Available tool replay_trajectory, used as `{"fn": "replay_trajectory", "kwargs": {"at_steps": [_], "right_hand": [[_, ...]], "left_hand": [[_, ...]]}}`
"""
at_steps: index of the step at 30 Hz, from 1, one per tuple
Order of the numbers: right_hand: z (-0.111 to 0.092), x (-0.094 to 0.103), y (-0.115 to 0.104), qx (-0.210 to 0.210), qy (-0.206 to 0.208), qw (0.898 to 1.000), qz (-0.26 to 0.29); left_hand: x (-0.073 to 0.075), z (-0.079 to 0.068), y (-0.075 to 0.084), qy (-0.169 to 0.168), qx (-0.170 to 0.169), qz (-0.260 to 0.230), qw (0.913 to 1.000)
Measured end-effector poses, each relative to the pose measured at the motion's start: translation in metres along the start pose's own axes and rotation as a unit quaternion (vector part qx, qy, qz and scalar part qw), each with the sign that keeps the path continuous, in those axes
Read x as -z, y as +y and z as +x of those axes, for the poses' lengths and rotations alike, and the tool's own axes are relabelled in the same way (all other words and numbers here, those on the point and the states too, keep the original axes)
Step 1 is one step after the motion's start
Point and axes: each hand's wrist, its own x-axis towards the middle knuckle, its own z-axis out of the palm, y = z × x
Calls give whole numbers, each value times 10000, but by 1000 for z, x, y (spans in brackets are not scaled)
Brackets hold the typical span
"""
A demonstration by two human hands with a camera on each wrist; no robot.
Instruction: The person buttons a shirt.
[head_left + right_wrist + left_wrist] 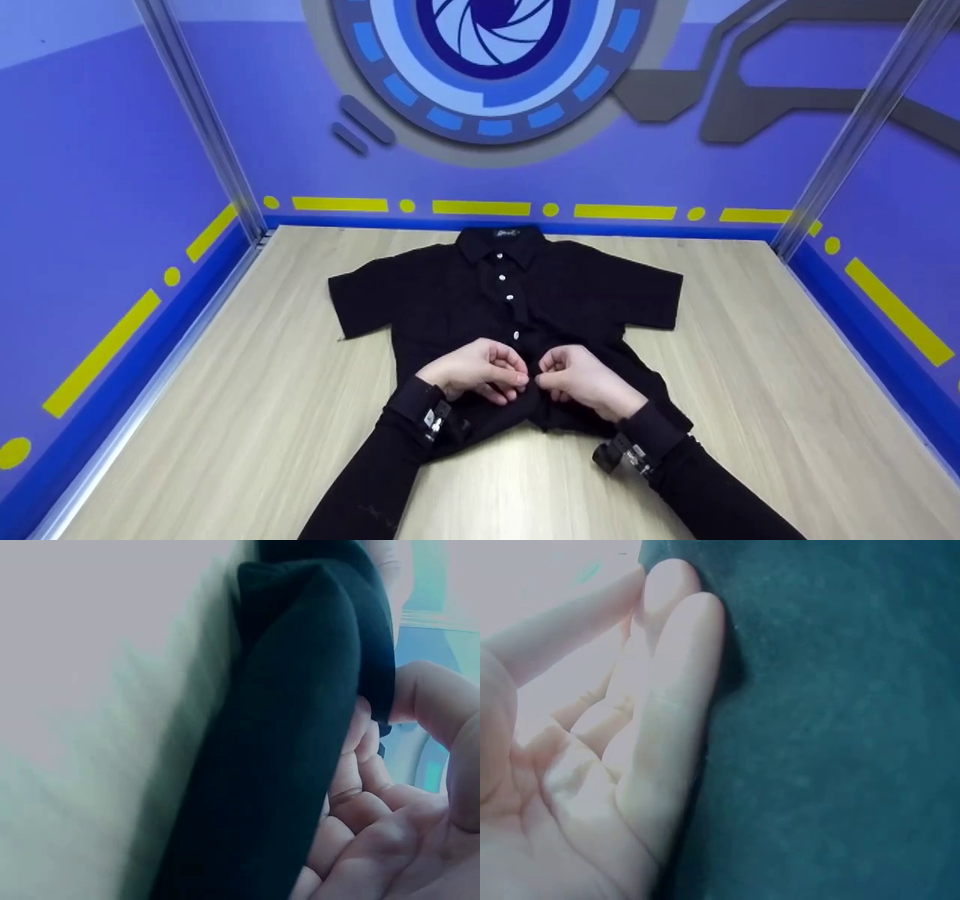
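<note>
A black short-sleeved shirt [450,300] lies front up, its collar [502,244] towards the back wall and several white buttons [516,335] down its front. Over the lower front, my left hand [480,371] pinches the cloth between thumb and fingertips; in the left wrist view the thumb meets the fingers, and the pinched bit is hardly visible. Close by on the right, my right hand [589,379] pinches the front edge. The right wrist view shows the raised cloth [277,742] between thumb and curled fingers. Whether a button sits between the fingertips, I cannot tell.
The light wooden table [247,390] carries the shirt, whose collar reaches the table's back edge. Blue printed panels [97,225] wall in the back and both sides, with metal posts [202,112] at the corners. Each wrist wears a small camera [619,454].
</note>
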Motion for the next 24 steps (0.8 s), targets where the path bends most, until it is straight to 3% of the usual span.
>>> {"fn": "replay_trajectory", "kwargs": {"at_steps": [11,18,24], "right_hand": [[2,1,-4,-75,61,9991,416],[0,1,-10,-143,-19,9961,869],[-1,-6,-9,-39,-44,9966,817]], "left_hand": [[3,-3,-2,-279,-155,-284,9991],[1,-3,-2,-211,-112,-193,9995],[1,-2,-4,-233,-150,-160,9995]]}}
